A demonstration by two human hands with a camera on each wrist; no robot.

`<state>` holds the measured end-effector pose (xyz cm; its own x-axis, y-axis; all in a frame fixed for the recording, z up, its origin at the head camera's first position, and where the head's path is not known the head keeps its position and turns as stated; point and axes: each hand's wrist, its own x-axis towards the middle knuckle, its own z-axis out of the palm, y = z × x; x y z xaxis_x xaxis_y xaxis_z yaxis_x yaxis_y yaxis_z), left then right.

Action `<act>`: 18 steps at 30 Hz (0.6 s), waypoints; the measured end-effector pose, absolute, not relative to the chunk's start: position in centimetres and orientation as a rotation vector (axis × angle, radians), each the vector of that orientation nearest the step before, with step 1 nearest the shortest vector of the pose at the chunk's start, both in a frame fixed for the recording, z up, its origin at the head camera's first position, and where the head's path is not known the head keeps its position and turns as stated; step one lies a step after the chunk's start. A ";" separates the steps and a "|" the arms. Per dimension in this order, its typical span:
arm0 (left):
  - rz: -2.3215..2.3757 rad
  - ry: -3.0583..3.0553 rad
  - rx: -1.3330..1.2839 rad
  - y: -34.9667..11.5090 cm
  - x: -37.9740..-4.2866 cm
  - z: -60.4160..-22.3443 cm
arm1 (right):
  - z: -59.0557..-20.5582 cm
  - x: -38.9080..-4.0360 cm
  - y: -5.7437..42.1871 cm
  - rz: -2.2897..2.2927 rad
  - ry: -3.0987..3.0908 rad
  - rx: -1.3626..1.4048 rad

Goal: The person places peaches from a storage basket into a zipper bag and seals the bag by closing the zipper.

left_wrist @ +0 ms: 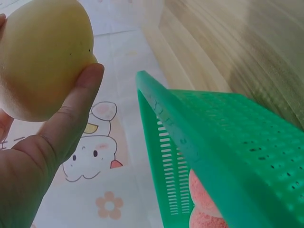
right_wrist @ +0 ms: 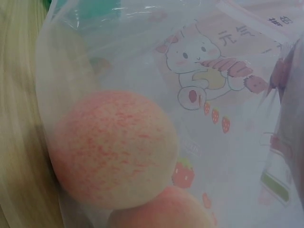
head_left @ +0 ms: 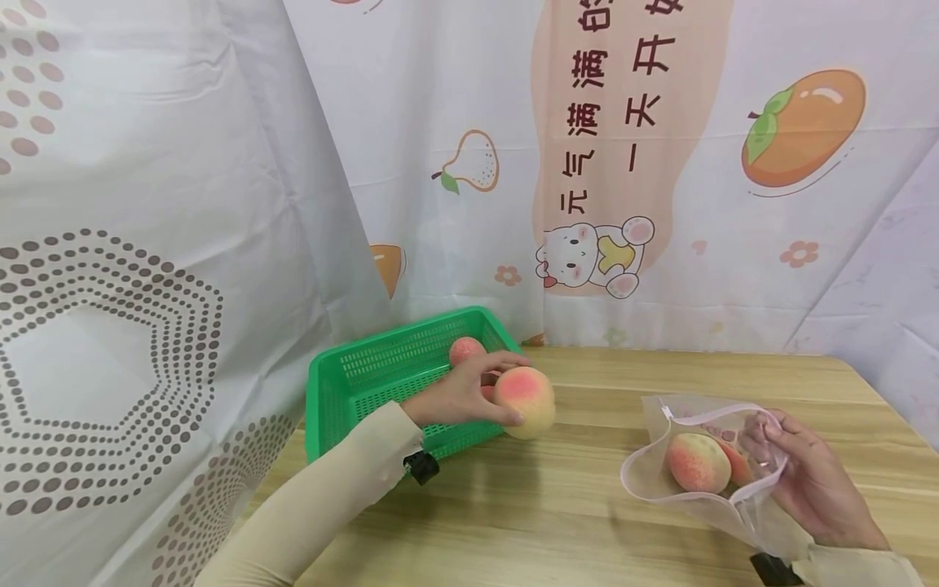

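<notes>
My left hand (head_left: pixel 469 390) grips a yellow peach with a pink blush (head_left: pixel 525 401), thumb and fingers spread round its sides, just past the right rim of the green basket (head_left: pixel 418 326). In the left wrist view the thumb presses the pale side of that peach (left_wrist: pixel 47 57). To the right, my right hand (head_left: pixel 814 473) pinches the edge of a clear zip bag (head_left: pixel 638 477) with pink trim, its mouth spread wide. Inside the bag lies a peach (head_left: pixel 699 462) with another behind it; the right wrist view shows both peaches (right_wrist: pixel 114 149) through the printed plastic.
Pinkish peaches (head_left: pixel 466 350) sit at the right end of the basket, partly behind my left hand. The wooden table (head_left: pixel 587 522) runs between basket and bag. A printed curtain (head_left: pixel 455 228) hangs behind, and a patterned cloth (head_left: pixel 147 204) covers the left side.
</notes>
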<state>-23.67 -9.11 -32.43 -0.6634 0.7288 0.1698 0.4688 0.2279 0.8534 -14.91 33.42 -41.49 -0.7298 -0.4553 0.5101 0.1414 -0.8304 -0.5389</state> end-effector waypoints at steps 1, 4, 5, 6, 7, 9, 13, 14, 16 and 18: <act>1.409 2.234 1.122 -9.0 -23.6 -32.5 | -41.5 -14.9 33.4 -2.558 0.678 -0.935; 1.417 2.225 1.107 -8.8 -23.5 -32.6 | -41.5 -14.9 33.3 -2.558 0.679 -0.934; 1.423 2.220 1.097 -8.7 -23.5 -32.7 | -41.5 -14.9 33.3 -2.559 0.686 -0.934; 1.428 2.218 1.089 -8.6 -23.4 -32.7 | -41.5 -14.9 33.3 -2.560 0.683 -0.934; 1.435 2.212 1.082 -8.6 -23.4 -32.8 | -41.5 -14.9 33.2 -2.559 0.681 -0.934; 1.450 2.201 1.069 -8.4 -23.2 -32.8 | -41.5 -14.9 33.2 -2.557 0.657 -0.936; 1.446 2.221 1.062 -8.0 -22.9 -32.8 | -41.5 -14.8 33.2 -2.554 0.640 -0.950; 1.440 2.235 1.065 -7.9 -22.8 -32.8 | -41.4 -14.8 33.1 -2.554 0.651 -0.952; 1.422 2.272 1.073 -7.7 -22.6 -32.8 | -41.3 -14.8 33.1 -2.558 0.682 -0.948; 1.407 2.305 1.080 -7.5 -22.5 -32.8 | -41.2 -14.8 33.1 -2.558 0.706 -0.940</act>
